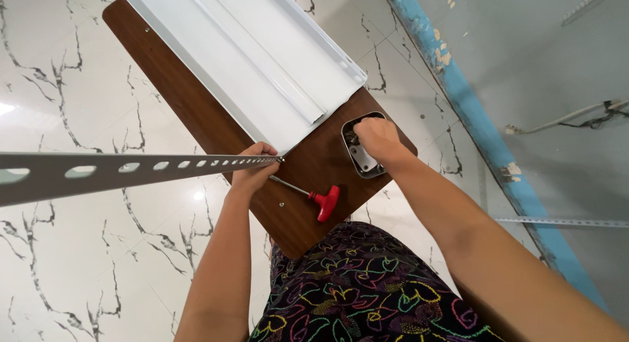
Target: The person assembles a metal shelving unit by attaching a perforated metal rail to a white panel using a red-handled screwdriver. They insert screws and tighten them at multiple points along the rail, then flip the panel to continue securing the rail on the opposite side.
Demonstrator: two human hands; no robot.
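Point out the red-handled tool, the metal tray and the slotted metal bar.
Tool (325, 202): head view, red T-handle.
Tray (348, 150): head view, left rim.
Bar (131, 171): head view, slotted face.

Arms: both bare to beyond the elbow, no sleeves in view.
Left hand (252, 171): no ring, glove or watch.
Right hand (378, 137): likewise bare.
Garment (360, 289): black fabric, multicoloured outlined leaf and swirl print.

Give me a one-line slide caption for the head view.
Left hand holds a slotted metal bar while right hand reaches into a small metal tin; red-handled driver on brown board.
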